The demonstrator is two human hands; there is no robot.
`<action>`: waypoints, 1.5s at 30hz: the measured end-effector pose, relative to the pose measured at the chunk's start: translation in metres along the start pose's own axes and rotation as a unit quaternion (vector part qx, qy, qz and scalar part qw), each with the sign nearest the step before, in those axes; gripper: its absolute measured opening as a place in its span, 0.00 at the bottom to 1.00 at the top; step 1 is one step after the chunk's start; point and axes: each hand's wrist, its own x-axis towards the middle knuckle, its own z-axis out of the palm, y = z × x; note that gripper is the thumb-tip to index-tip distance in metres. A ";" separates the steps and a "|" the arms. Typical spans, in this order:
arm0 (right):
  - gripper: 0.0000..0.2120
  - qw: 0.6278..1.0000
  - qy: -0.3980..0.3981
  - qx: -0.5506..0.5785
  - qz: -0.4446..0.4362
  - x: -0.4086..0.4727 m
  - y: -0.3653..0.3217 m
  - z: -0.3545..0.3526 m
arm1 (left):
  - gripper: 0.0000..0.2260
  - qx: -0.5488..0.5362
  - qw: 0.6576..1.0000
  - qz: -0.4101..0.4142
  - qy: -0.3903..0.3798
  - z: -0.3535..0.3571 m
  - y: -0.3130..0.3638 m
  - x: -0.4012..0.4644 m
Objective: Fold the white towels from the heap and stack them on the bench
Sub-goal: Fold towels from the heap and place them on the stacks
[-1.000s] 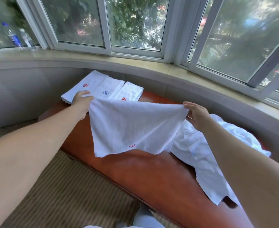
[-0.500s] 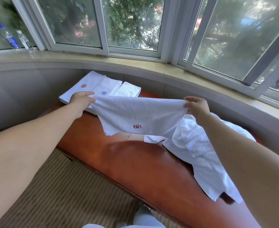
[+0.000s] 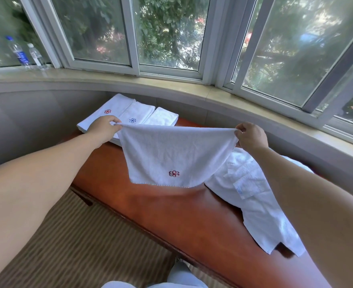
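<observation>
A person holds a white terry-cloth towel stretched in the air above the glossy reddish-brown wooden desk.

The left hand pinches the towel's top left corner and the right hand pinches the top right one, so the nubby cloth hangs as a sagging rectangle with a red embroidered flower near its stitched lower hem. At the far left end of the desk lie three flat folded white towels side by side. To the right, a rumpled heap of white towels spreads over the desk. Striped brown carpet covers the floor.
</observation>
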 end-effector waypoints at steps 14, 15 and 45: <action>0.03 0.869 -0.427 0.024 0.249 -0.053 0.022 -0.004 | 0.12 0.132 0.836 -0.251 -0.471 -0.002 -0.020 -0.042; 0.03 0.861 -0.443 0.003 0.250 -0.055 0.021 -0.005 | 0.12 0.145 0.820 -0.267 -0.485 -0.001 -0.019 -0.044; 0.20 0.812 -0.407 0.088 0.408 -0.135 0.123 0.255 | 0.30 0.097 0.913 -0.286 -0.276 0.222 -0.195 -0.075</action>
